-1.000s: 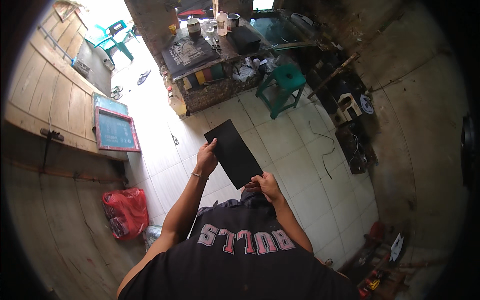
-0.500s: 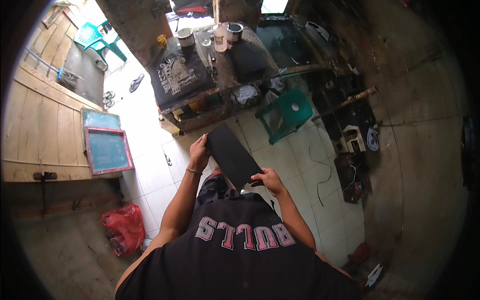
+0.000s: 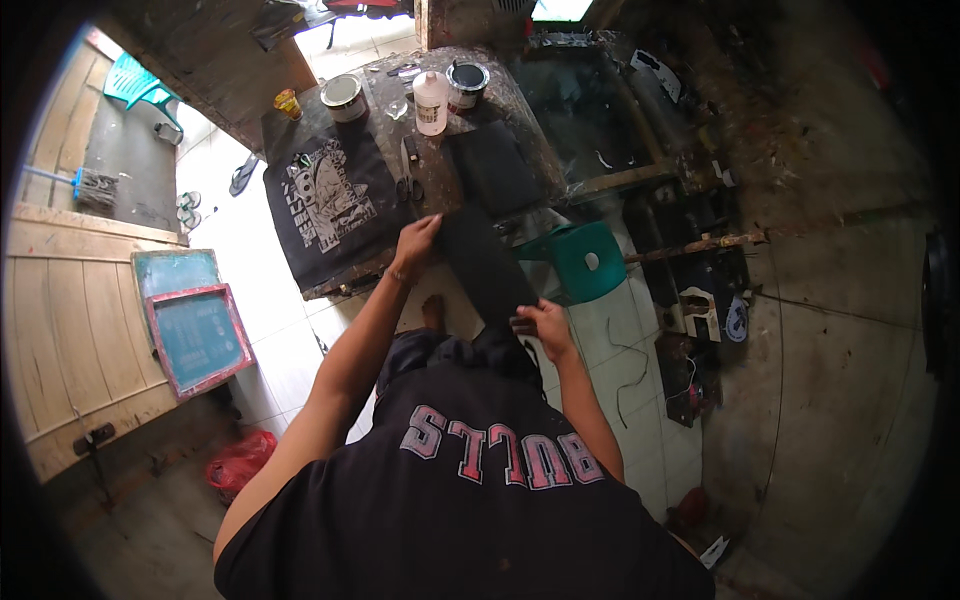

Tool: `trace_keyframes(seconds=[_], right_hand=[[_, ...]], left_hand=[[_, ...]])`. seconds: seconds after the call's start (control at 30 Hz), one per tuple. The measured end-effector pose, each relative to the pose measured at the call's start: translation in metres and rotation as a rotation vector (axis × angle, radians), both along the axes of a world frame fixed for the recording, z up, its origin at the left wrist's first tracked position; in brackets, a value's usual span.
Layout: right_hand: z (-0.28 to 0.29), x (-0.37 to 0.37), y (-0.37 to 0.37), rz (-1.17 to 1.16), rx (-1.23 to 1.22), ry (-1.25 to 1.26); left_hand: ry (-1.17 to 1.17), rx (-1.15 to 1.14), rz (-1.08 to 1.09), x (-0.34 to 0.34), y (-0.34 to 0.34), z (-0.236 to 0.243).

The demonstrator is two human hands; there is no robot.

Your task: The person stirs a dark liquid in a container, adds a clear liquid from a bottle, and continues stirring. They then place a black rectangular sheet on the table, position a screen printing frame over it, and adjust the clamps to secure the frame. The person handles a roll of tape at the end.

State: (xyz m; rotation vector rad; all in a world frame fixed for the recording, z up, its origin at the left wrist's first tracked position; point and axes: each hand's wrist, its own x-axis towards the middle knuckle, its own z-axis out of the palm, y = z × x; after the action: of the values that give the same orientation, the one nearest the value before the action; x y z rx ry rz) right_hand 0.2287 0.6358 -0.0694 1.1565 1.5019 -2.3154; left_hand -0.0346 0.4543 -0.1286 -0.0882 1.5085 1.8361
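Observation:
I hold a plain black rectangular sheet (image 3: pixel 483 263) at a slant over the workbench's front edge, my left hand (image 3: pixel 418 243) pinching its upper left corner and my right hand (image 3: pixel 544 326) gripping its lower right end. Just beyond it on the worn workbench (image 3: pixel 515 105) lie a printed black fabric piece (image 3: pixel 330 200), black scissors (image 3: pixel 409 186) and a flat black piece (image 3: pixel 492 165). Behind these stand two paint cans (image 3: pixel 343 102) either side, roughly, of a pale plastic bottle (image 3: pixel 430 105), with a small yellow cup (image 3: pixel 287 104) at the left.
A green stool (image 3: pixel 585 265) is below the bench at right, near dark clutter (image 3: pixel 700 310) along the wall. Framed screens (image 3: pixel 198 340) lean by a wooden door (image 3: pixel 75 340) at left. A red bag (image 3: pixel 235 460), a green chair (image 3: pixel 140 90) and sandals (image 3: pixel 188 210) are on the floor.
I have moved closer to the bench, which now fills more of the view. Both hands, still gripping the black sheet, have moved up and forward toward the bench's front edge.

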Motion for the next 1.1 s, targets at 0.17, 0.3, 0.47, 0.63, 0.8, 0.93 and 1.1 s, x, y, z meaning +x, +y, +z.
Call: trace_keyframes(seconds=[0.17, 0.3, 0.47, 0.63, 0.8, 0.93, 1.1], right_hand=[[0.019, -0.107, 0.056, -0.120, 0.029, 0.102], [-0.021, -0.170, 0.102, -0.139, -0.066, 0.107], [-0.117, -0.212, 0.142, -0.032, 0.025, -0.167], [-0.117, -0.214, 0.166, 0.067, -0.066, -0.209], [-0.100, -0.226, 0.168, 0.119, -0.062, -0.241], [-0.099, -0.225, 0.168, 0.187, -0.057, -0.272], [-0.066, -0.229, 0.184, 0.481, 0.213, -0.419]], left_hand=[[0.231, -0.085, -0.049, -0.122, 0.089, 0.026], [0.192, -0.172, 0.108, -0.167, 0.122, 0.028], [0.061, -0.283, 0.104, -0.154, 0.082, -0.010], [-0.179, -0.472, 0.160, -0.073, 0.037, -0.032], [-0.349, -0.559, 0.173, -0.018, 0.043, -0.035], [-0.347, -0.565, 0.134, -0.011, 0.058, -0.044], [-0.194, -0.544, 0.072, -0.020, 0.083, -0.050]])
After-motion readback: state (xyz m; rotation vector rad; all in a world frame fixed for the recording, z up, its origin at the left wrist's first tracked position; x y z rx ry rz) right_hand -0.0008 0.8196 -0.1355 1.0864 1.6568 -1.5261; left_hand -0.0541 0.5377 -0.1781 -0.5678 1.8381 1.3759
